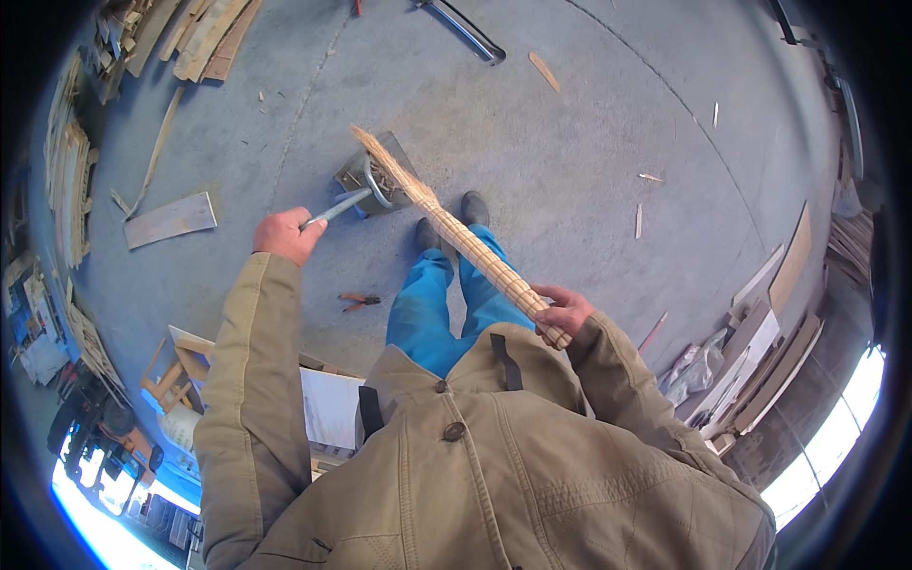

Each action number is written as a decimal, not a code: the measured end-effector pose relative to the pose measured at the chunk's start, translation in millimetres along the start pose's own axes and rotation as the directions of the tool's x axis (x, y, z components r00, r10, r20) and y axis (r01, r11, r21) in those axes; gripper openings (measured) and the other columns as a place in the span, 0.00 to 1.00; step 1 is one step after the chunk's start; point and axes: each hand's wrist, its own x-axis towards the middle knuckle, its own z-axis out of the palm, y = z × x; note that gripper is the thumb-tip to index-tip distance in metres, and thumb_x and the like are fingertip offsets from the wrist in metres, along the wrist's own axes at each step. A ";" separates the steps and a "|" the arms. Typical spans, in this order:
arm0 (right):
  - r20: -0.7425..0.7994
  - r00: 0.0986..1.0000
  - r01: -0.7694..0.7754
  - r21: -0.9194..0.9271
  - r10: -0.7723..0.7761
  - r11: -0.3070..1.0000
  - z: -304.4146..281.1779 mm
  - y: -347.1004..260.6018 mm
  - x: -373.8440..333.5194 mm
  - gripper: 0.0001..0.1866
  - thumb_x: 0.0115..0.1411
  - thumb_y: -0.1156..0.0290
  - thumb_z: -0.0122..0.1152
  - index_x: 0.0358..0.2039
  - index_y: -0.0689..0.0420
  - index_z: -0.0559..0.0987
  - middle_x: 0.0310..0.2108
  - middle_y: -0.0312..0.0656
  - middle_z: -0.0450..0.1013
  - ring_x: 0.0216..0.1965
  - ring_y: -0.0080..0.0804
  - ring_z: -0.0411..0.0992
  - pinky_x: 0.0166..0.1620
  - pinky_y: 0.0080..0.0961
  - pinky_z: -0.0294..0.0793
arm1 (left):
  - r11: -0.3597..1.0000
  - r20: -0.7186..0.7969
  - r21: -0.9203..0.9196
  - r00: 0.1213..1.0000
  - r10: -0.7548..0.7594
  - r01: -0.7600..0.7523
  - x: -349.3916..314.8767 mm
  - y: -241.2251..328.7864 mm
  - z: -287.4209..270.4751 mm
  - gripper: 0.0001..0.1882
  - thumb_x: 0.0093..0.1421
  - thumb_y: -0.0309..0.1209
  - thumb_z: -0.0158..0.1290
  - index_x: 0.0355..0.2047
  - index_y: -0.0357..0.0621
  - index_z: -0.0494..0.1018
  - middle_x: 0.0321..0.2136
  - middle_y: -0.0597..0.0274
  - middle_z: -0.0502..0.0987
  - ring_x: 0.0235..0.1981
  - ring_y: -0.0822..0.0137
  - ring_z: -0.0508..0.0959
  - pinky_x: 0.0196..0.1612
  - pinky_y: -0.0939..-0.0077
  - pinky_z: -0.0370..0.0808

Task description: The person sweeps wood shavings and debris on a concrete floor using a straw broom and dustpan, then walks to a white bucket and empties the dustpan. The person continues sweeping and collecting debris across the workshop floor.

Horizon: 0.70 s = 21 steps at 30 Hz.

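My left hand (284, 237) is closed round the grey handle of a dustpan (396, 152), which hangs or rests just ahead of my feet; I cannot tell which. Some debris shows in its pan. In my right hand (562, 313) is the thick bound end of a straw broom (484, 256), fingers wrapped round it. The broom slants up and to the left, its bristle tip passing over the dustpan's edge. Whether broom and dustpan touch is unclear.
Orange-handled pliers (359, 300) lie on the concrete floor left of my legs. A flat board (171, 220) and wood stacks (68, 190) stand at left. A metal tool (464, 30) and a wood sliver (544, 71) lie ahead. More boards (750, 361) and plastic wrap (698, 369) are at right.
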 end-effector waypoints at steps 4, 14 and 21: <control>-0.068 0.998 0.009 -0.060 -0.013 0.998 -13.0 -6.6 -27.1 0.34 0.53 0.75 0.61 0.63 0.59 0.68 0.31 0.45 0.76 0.26 0.29 0.75 0.26 0.27 0.77 | 0.999 -0.030 -0.026 0.999 0.018 -0.018 -0.8 -1.0 -0.1 0.19 0.54 0.46 0.60 0.22 0.42 0.74 0.18 0.48 0.73 0.21 0.46 0.73 0.26 0.54 0.67; -0.103 0.993 0.041 -0.130 -0.054 0.991 28.0 0.3 35.7 0.34 0.53 0.73 0.62 0.62 0.59 0.69 0.30 0.44 0.76 0.26 0.27 0.74 0.29 0.25 0.76 | 0.998 -0.011 -0.048 1.000 -0.030 0.029 -5.6 -0.2 4.3 0.19 0.54 0.46 0.61 0.22 0.42 0.75 0.17 0.48 0.73 0.21 0.47 0.72 0.25 0.56 0.67; 0.045 0.999 -0.028 0.154 0.021 0.988 8.2 17.0 27.4 0.34 0.53 0.75 0.60 0.63 0.59 0.68 0.32 0.46 0.76 0.29 0.30 0.76 0.27 0.27 0.77 | 0.999 -0.029 -0.045 0.999 -0.023 0.022 -3.7 10.1 7.8 0.18 0.53 0.45 0.61 0.22 0.42 0.75 0.16 0.49 0.72 0.20 0.48 0.72 0.25 0.57 0.67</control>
